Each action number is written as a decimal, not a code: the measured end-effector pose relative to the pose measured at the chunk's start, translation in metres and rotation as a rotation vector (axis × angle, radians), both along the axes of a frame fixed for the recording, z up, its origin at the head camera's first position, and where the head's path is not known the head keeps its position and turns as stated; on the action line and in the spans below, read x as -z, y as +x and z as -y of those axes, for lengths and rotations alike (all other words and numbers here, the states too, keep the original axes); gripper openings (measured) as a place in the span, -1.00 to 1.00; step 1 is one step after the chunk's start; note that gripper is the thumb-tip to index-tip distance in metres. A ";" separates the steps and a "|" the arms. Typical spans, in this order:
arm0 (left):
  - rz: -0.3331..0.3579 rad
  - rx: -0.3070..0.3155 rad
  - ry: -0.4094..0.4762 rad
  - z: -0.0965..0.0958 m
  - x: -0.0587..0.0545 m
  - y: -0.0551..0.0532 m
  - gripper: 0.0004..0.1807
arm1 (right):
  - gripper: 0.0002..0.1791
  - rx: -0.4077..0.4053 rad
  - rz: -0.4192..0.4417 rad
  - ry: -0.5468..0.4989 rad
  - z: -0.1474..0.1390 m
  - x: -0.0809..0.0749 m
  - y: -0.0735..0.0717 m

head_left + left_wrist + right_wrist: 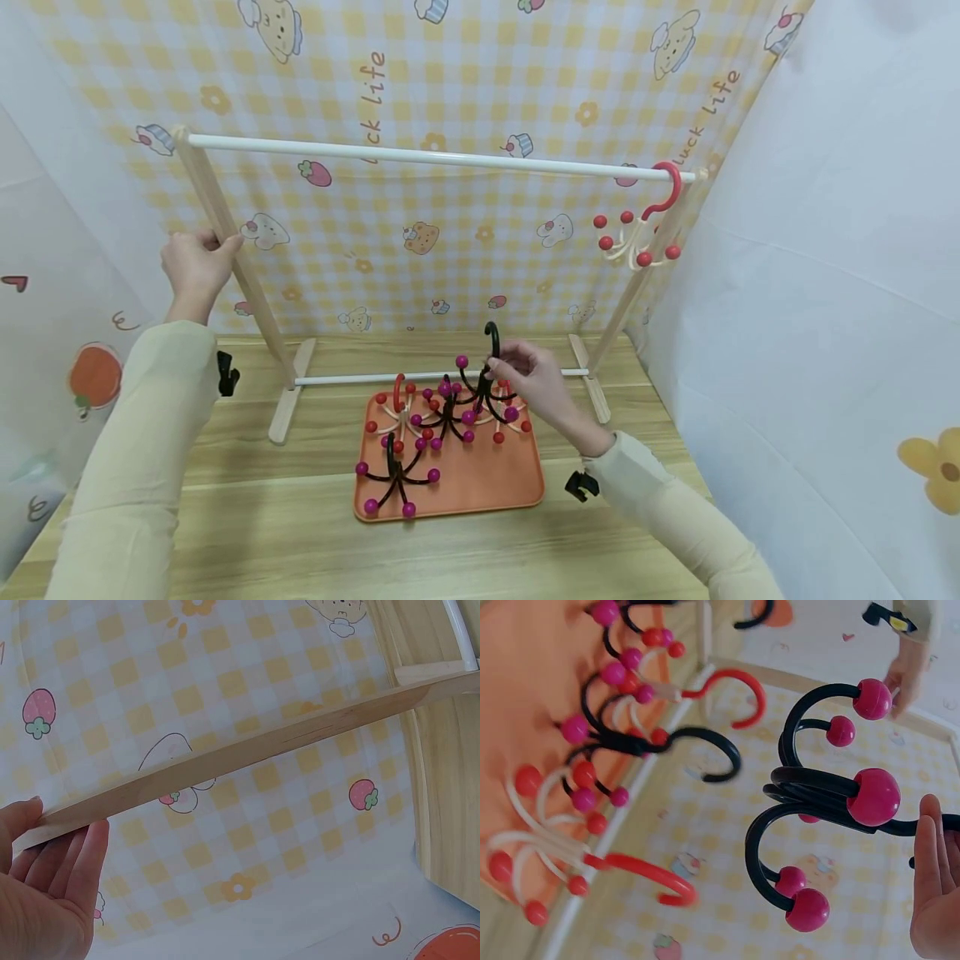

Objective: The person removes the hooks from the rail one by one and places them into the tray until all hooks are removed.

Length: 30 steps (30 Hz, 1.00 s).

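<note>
My left hand (197, 268) grips the left wooden post (225, 759) of a hanging rack, thumb on one side and fingers on the other. Above the back of an orange tray (487, 483), my right hand (534, 377) holds a black multi-arm hook hanger (817, 796) by its stem, just under the curved top. Magenta balls tip its arms. On the tray lie more black hangers (397, 473) and cream ones with red hooks (645, 874), partly overlapping. Another red-hooked cream hanger (663, 196) hangs at the right end of the rack's white top bar (442, 157).
A lower white bar (330, 380) runs behind the tray between the rack's wooden feet (283, 417). The rack stands on a wood-grain table (300, 533), close to a yellow checked cloth (420, 275). White cloth (832, 250) walls the right side.
</note>
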<state>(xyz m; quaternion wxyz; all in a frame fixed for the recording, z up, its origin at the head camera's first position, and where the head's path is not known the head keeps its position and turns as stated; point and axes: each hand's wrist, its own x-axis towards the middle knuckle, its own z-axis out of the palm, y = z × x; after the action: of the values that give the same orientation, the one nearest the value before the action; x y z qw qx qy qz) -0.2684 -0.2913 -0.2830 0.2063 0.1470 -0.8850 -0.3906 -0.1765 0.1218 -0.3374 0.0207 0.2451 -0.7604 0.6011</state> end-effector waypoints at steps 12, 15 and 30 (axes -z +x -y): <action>0.007 -0.005 0.010 0.001 0.000 0.000 -0.47 | -0.87 -0.077 0.074 -0.027 0.003 0.044 0.022; 0.005 -0.010 0.005 0.001 0.000 0.000 -0.47 | -0.86 -0.085 0.087 0.014 0.003 0.056 0.026; 0.031 0.003 0.006 -0.002 -0.002 0.002 -0.44 | -0.84 -0.061 0.100 0.058 0.012 0.100 0.033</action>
<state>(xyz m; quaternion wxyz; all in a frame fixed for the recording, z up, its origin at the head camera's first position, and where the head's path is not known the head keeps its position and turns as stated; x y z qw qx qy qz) -0.2667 -0.2894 -0.2814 0.1915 0.1524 -0.8872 -0.3911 -0.1431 0.1099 -0.4374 -0.0428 0.2385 -0.7698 0.5905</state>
